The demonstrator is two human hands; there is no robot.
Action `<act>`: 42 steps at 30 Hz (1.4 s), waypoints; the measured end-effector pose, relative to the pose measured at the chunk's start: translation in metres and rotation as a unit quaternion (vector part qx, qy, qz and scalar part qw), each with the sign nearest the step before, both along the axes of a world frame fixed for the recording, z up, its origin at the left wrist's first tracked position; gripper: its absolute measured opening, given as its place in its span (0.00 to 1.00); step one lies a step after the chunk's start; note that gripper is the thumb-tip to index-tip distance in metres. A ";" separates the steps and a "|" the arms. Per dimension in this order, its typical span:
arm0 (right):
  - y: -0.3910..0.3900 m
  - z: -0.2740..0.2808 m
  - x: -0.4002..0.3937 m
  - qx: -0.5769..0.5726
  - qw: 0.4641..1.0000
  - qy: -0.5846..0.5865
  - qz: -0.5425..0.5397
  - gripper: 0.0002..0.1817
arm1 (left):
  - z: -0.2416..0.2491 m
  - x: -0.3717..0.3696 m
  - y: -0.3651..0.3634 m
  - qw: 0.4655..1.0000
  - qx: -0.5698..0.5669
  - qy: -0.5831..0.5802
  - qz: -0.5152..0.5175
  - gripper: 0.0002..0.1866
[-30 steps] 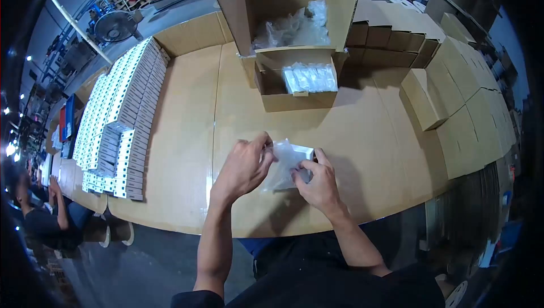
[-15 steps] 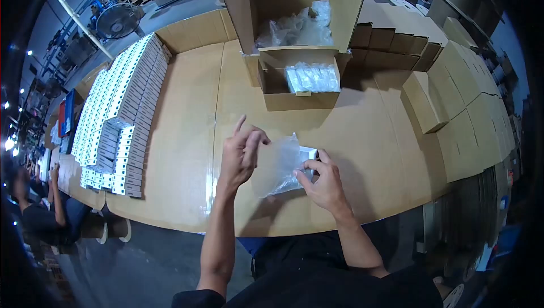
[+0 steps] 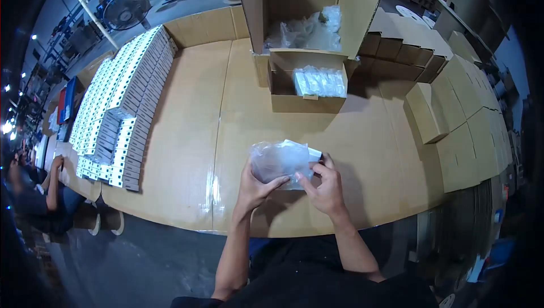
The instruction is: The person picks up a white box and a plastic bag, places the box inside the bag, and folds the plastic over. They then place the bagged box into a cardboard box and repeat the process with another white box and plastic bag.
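A clear plastic bag [image 3: 277,161] is held between both hands above the cardboard-covered table [image 3: 187,138]. My left hand [image 3: 253,188] grips the bag's left and lower side, thumb across its front. My right hand [image 3: 326,186] pinches the right side, where a small white box [image 3: 313,153] shows at the bag's edge. How far the box sits inside the bag cannot be made out. Beyond the hands, an open carton [image 3: 309,104] holds several plastic-wrapped white packs [image 3: 320,81].
Stacked small white boxes [image 3: 122,101] fill the table's left side. A tall open carton [image 3: 360,11] with plastic bags [image 3: 309,33] stands at the back. Brown cartons [image 3: 470,132] line the right edge. A co-worker [image 3: 42,195] sits at far left.
My left hand has come down and right from its raised position and taken hold of the bag. The bag now lies more across, between both hands. The camera view has shifted slightly.
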State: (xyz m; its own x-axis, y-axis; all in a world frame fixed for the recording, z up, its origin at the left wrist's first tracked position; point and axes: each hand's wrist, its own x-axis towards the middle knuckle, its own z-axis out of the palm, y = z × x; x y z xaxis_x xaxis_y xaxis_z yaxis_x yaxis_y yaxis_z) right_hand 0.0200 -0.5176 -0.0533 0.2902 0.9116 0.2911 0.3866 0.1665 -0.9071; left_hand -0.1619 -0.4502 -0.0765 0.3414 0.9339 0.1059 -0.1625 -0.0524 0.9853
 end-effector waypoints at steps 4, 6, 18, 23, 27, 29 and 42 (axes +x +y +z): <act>0.011 0.011 0.030 0.044 0.990 0.132 -0.006 0.12 | -0.003 -0.002 -0.004 1.000 -0.010 0.012 -0.007 0.40; 0.022 0.016 0.052 0.051 0.993 0.086 -0.065 0.18 | -0.003 -0.005 -0.003 0.999 0.027 0.042 -0.008 0.40; 0.044 0.047 0.024 0.147 0.950 0.257 0.097 0.23 | 0.007 0.000 -0.006 0.998 -0.008 0.057 -0.034 0.39; 0.038 0.038 0.037 0.117 0.955 0.240 0.130 0.21 | 0.008 -0.001 -0.005 0.998 -0.014 0.043 -0.042 0.37; 0.030 0.044 0.046 0.109 0.960 0.219 0.138 0.19 | 0.007 0.000 -0.007 0.998 0.009 0.038 -0.050 0.32; 0.030 0.044 0.049 0.122 0.964 0.196 0.132 0.18 | 0.007 0.000 -0.007 0.997 0.009 0.041 -0.061 0.31; 0.040 0.061 0.048 0.136 0.963 0.150 0.177 0.16 | 0.004 0.002 -0.010 0.997 0.000 0.049 -0.066 0.30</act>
State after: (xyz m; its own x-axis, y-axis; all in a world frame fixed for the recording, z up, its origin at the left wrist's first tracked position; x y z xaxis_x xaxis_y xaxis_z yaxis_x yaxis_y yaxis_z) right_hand 0.0682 -0.4774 0.0080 0.0842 0.8708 0.4845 -0.0107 0.4869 -0.8734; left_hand -0.1599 -0.4606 -0.0728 0.4693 0.8806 0.0662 -0.0708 -0.0372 0.9968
